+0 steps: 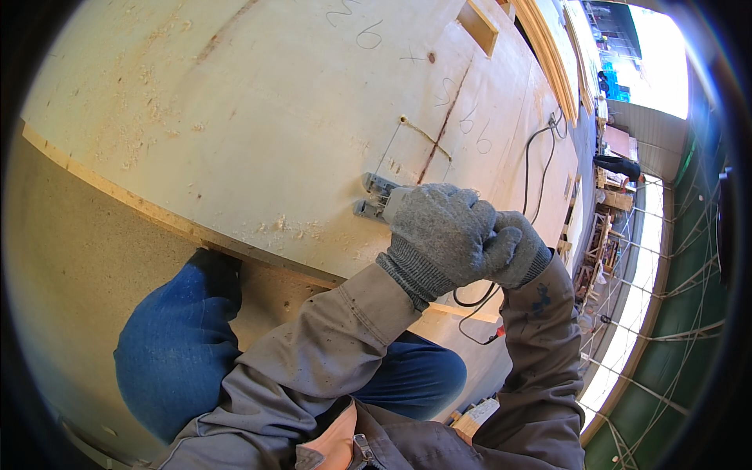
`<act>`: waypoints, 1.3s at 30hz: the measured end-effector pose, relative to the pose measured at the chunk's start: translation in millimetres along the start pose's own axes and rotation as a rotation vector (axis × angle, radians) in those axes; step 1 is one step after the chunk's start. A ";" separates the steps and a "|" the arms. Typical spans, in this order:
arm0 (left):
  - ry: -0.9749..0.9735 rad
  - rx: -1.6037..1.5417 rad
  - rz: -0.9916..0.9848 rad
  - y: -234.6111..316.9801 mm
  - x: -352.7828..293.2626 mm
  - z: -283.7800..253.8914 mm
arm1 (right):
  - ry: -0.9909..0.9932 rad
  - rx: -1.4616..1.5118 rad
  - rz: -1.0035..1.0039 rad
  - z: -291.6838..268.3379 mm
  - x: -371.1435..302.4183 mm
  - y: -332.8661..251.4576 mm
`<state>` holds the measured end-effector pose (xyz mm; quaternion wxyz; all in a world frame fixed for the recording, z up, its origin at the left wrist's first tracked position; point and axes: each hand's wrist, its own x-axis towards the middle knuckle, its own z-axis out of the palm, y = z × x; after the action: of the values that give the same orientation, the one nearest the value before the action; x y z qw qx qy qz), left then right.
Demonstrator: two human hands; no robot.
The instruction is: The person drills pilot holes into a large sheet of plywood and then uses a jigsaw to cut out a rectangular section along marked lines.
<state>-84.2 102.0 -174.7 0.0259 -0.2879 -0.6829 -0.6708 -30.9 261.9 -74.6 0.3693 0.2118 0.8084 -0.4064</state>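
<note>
My left hand (442, 227), in a grey knitted glove, is closed around the body of a power saw that looks like a jigsaw (380, 196). Only its forked grey metal foot shows, flat on a large plywood panel (290, 149); the blade is out of sight. My right hand (517, 249), gloved the same way, is closed against the rear of the tool, partly behind the left. Just beyond the foot, a sawn slot (427, 139) runs from a small drilled hole (403, 120). Thin pencil lines mark the wood around it.
A rectangular opening (478, 27) is cut in the panel at the far side. A black power cord (526, 168) loops over the right part. Sawdust (290, 227) lies near the panel's front edge. Stacked boards (552, 55) stand far right. My knees are at the near edge.
</note>
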 end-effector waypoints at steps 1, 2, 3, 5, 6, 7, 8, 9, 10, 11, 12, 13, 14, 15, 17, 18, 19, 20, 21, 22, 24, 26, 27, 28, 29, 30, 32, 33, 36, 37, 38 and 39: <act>0.002 -0.001 0.002 -0.3 0.0 -0.3 | 0.001 0.019 0.005 0.6 0.1 -0.5; 0.004 -0.003 0.003 -0.7 0.0 -0.7 | 0.002 0.038 0.010 1.3 0.5 -1.0; 0.006 -0.004 0.006 -0.6 0.4 -1.4 | 0.003 0.056 0.015 1.5 0.4 -1.5; -0.004 0.002 -0.001 0.1 1.3 -2.7 | 0.000 0.075 0.005 0.6 1.8 2.2; -0.010 0.004 -0.004 0.3 1.7 -3.0 | -0.001 0.085 0.000 0.0 2.3 3.7; -0.021 0.007 -0.005 0.2 1.8 -3.1 | 0.003 0.072 -0.002 -0.1 2.2 3.9; -0.031 0.010 -0.007 0.2 1.7 -3.2 | 0.008 0.059 -0.004 -0.2 1.9 4.0; -0.041 0.015 -0.009 0.0 1.8 -4.0 | 0.011 0.046 -0.008 -0.1 2.4 3.7; -0.039 0.019 -0.009 -0.1 1.9 -4.8 | 0.014 0.038 0.003 0.1 2.8 2.6; -0.038 0.023 -0.009 0.0 2.1 -5.6 | 0.016 0.030 0.013 0.4 3.0 0.8; -0.037 0.024 -0.008 0.1 2.3 -6.0 | 0.020 0.022 0.025 0.5 2.6 -0.4; -0.041 0.025 -0.009 0.0 2.4 -6.3 | 0.013 0.022 0.017 0.1 2.7 -0.9; -0.044 0.025 -0.009 -0.1 2.6 -6.6 | 0.007 0.022 0.009 -0.5 3.0 -1.4; -0.047 0.027 -0.010 -0.3 2.7 -7.0 | -0.001 0.023 0.000 -0.8 3.6 -1.7; -0.035 0.022 -0.009 -0.9 2.4 -6.8 | 0.000 0.050 -0.016 0.2 4.5 0.6; -0.028 0.019 -0.008 -1.2 2.5 -7.1 | 0.000 0.064 -0.024 0.8 5.0 1.4; -0.030 0.022 -0.011 -1.1 2.6 -7.4 | 0.003 0.051 -0.021 1.1 5.0 0.7; -0.032 0.025 -0.013 -0.8 2.7 -7.8 | 0.006 0.037 -0.018 1.3 4.8 -0.6; -0.033 0.028 -0.016 -0.2 3.0 -8.4 | 0.009 0.022 -0.015 1.4 4.3 -2.0; -0.026 0.023 -0.014 0.0 3.2 -8.4 | 0.007 0.012 -0.012 1.2 4.0 -3.0; -0.012 0.015 -0.014 -1.1 2.9 -8.1 | 0.002 -0.007 -0.004 0.7 4.8 -4.1; -0.007 0.005 -0.014 -3.8 2.8 -8.6 | -0.014 -0.004 -0.009 0.1 7.5 -4.2; -0.005 0.000 -0.011 -3.8 3.3 -9.2 | -0.020 -0.003 -0.013 -0.2 7.6 -4.3; -0.006 0.001 -0.009 -3.7 3.6 -9.9 | -0.015 0.021 0.000 0.3 7.5 -5.2; -0.006 0.001 -0.007 -3.6 3.9 -10.8 | -0.010 0.044 0.012 1.3 7.3 -6.9; -0.007 0.001 -0.006 -3.4 4.1 -11.4 | -0.004 0.068 0.025 2.4 6.9 -8.0; 0.001 -0.001 -0.002 -4.3 3.4 -10.4 | 0.009 0.096 0.037 5.1 6.4 -9.0; 0.006 -0.001 0.000 -4.3 3.5 -10.8 | 0.016 0.110 0.043 6.0 6.3 -9.9; 0.000 0.002 -0.005 -4.5 4.2 -12.3 | 0.011 0.064 0.030 6.2 6.9 -11.8; -0.004 0.006 -0.006 -4.6 4.5 -13.2 | 0.004 0.050 0.018 5.9 7.5 -12.4; -0.007 0.010 -0.007 -4.6 5.0 -14.3 | -0.002 0.035 0.006 5.5 8.2 -13.3; -0.011 0.010 -0.009 -4.3 4.7 -15.4 | -0.007 0.021 -0.001 6.1 7.6 -14.5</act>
<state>-95.4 89.6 -175.0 0.0206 -0.2882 -0.6877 -0.6660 -42.5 248.9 -75.7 0.3699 0.2135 0.8030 -0.4157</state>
